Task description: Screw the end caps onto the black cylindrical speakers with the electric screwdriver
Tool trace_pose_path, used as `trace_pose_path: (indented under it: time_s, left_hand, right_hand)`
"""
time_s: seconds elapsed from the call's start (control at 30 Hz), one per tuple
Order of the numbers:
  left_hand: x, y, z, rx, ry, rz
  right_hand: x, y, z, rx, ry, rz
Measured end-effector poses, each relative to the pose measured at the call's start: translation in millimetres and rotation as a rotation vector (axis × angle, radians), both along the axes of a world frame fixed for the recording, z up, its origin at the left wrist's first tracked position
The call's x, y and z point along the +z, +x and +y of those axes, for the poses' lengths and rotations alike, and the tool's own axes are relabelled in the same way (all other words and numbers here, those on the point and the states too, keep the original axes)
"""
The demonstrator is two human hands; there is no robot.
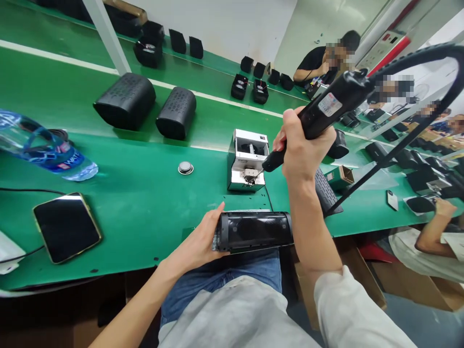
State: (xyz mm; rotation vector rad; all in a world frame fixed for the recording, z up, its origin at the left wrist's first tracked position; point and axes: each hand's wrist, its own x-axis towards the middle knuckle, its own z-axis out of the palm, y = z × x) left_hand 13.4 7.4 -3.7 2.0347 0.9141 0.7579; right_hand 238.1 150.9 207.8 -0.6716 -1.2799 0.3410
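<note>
My right hand (302, 147) is wrapped round a black electric screwdriver (326, 108) with a thick cable curving off to the right. Its tip touches the front slot of a small white and silver screw feeder box (248, 159). My left hand (203, 239) grips the left end of a long black speaker housing (255, 231) lying at the near edge of the green bench (145, 193), above my lap.
Two black speaker shells (126, 99) (176, 112) stand on the belt behind. A water bottle (43, 147), a phone (66, 226) and a round metal cap (185, 167) lie to the left. Other people work at the right, one arm (433, 232) close by.
</note>
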Motion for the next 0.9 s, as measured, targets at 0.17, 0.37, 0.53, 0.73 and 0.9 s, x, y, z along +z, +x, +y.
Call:
trace_pose_path:
  time_s: [0.17,0.37,0.53,0.73,0.9]
  left_hand:
    - [-3.6,2.5,-2.2,0.051,0.028,-0.015]
    - [-5.5,2.6,-3.9,0.041,0.034,-0.01]
    - [-2.3,2.9,-4.3,0.044,0.026,-0.017]
    - [-2.5,4.1,-5.0,0.039,0.038,0.011]
    - [-2.2,1.5,-0.7,0.058,0.012,0.037]
  right_hand:
    - [4.3,-0.5,-17.8,0.036,-0.071,0.026]
    - [32.0,-22.1,-66.2,0.172,-0.123,0.051]
    - [42.6,-39.2,-87.7,0.278,-0.192,0.094]
    - [48.1,-46.4,-95.4,0.33,-0.206,0.123]
    - [45.2,-48.7,-94.1,0.335,-0.238,0.089]
